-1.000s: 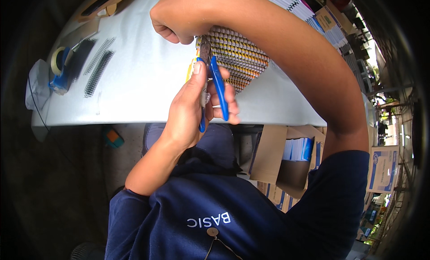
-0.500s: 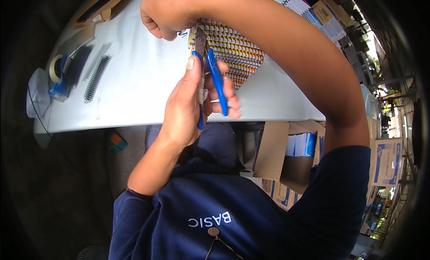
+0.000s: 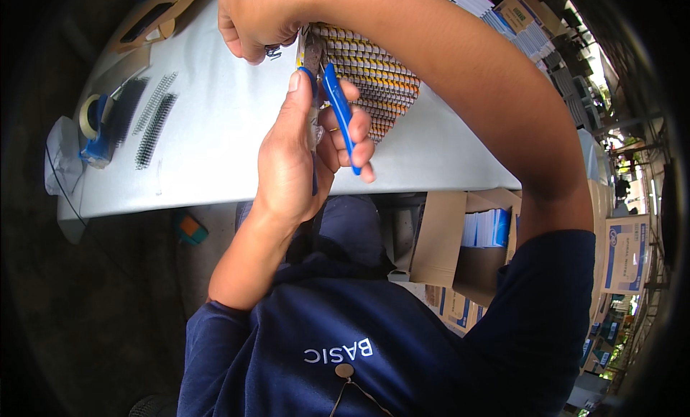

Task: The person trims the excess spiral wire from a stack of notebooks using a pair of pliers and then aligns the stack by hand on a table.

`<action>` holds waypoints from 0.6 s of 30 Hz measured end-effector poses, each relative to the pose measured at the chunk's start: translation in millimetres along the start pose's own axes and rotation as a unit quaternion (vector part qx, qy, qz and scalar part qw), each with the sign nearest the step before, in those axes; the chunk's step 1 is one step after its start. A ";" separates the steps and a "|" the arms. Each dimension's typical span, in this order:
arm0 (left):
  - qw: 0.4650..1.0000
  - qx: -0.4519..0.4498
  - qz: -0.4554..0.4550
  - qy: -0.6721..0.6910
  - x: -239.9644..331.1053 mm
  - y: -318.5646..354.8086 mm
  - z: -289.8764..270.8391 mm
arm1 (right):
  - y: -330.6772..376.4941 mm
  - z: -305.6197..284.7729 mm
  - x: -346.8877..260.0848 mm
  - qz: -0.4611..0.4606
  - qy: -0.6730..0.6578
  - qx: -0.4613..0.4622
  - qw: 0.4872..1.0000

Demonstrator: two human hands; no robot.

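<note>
My left hand (image 3: 291, 144) grips a pair of pliers (image 3: 341, 119) with blue handles and worn grey jaws. The handles stand apart, thumb along one and fingers curled round the other. The jaws point away from me at the near-left edge of a stack of spiral-bound notebooks (image 3: 366, 65), whose yellow, orange and white bound edges show in rows. My right arm reaches across above the stack, and my right hand (image 3: 255, 25) is closed at its far left. A short piece of black wire coil (image 3: 273, 52) pokes out by its curled fingers; the grip itself is hidden.
On the white table (image 3: 208, 151), black wire coils (image 3: 154, 133) lie at left beside a blue tape dispenser (image 3: 97, 133). An open cardboard piece (image 3: 154, 18) is at the far left. Below the table's right edge stands an open carton (image 3: 438, 237) of blue-covered books.
Both hands have shifted slightly left and away from me, the pliers with the left one. The black coil has moved left along with my right hand. The pliers' handles remain apart.
</note>
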State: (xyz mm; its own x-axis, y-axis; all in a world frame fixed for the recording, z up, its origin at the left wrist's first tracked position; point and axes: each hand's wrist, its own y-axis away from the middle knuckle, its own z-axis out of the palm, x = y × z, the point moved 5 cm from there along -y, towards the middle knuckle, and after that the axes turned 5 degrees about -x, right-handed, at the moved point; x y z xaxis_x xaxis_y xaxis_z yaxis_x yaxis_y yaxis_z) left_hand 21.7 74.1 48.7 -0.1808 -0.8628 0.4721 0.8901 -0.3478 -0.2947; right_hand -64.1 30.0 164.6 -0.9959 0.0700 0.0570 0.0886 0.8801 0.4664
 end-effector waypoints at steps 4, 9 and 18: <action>0.989 -0.121 0.003 0.083 0.4 4.9 7.6 | -2.1 -1.8 1.0 0.009 -0.006 0.000 1.000; 0.995 0.063 -0.004 -0.082 0.3 -0.8 30.5 | -1.4 -0.2 4.8 0.030 -0.017 0.000 0.999; 0.995 0.071 0.003 -0.064 4.7 -5.8 31.1 | 2.1 -1.1 2.8 0.078 -0.036 0.027 0.996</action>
State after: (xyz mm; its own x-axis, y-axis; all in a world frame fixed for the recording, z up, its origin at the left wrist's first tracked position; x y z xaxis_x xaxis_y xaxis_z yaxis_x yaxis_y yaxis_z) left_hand 28.7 83.5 78.5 -0.1284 -0.8077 0.5754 0.9429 -0.2793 -0.1816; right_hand -66.6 31.5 166.7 -0.9690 0.2392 0.0615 0.2431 0.8798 0.4085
